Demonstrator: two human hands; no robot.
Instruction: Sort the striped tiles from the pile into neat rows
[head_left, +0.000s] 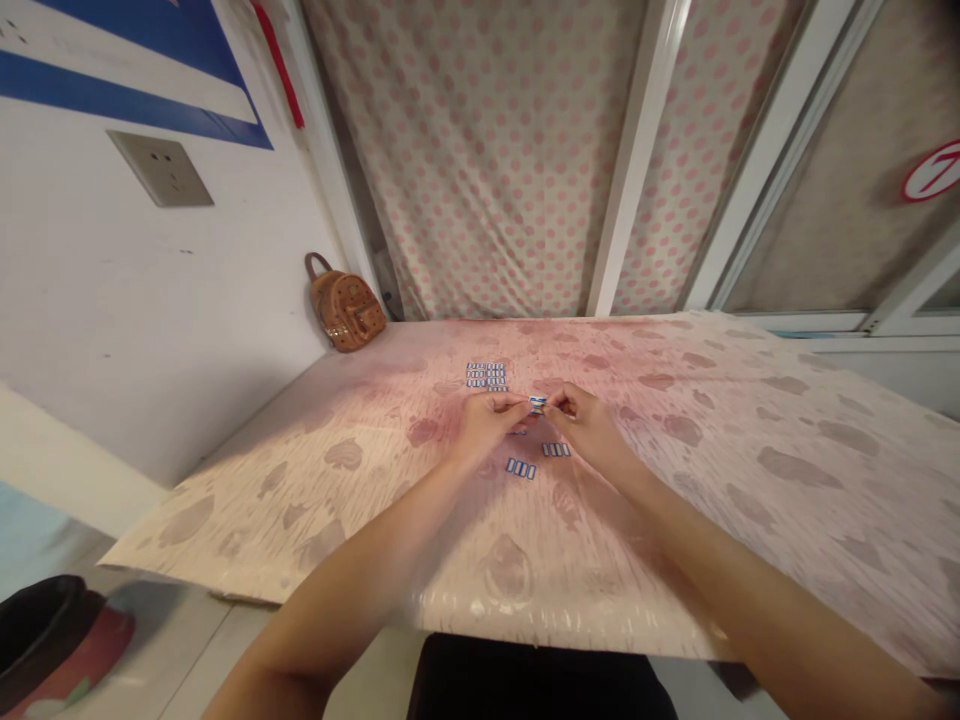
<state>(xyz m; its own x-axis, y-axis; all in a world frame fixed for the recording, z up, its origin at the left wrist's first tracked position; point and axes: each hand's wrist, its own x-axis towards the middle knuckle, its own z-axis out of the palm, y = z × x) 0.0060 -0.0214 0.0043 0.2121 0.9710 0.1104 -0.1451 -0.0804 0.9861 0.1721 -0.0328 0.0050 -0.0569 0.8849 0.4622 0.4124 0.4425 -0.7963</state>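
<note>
Over the middle of the table, a small blue-and-white piece (537, 401) is pinched between my two hands. My left hand (486, 422) grips it from the left with thumb and fingertips. From the other side, my right hand (586, 420) holds it with bent fingers. It looks like a folded or stacked strip of labels, too small to make out. Two similar blue-edged strips, one nearer (520, 468) and one to the right (556, 450), lie flat just below my hands. A further strip is partly hidden under my left hand. Beyond it sits a neat group of such strips (486, 376).
A patterned cloth covers the table (510, 570). At its far left corner a small brown backpack (346, 308) leans against the wall. Polka-dot curtains (487, 160) hang behind the far edge. On the floor at lower left is a dark-and-red container (67, 650).
</note>
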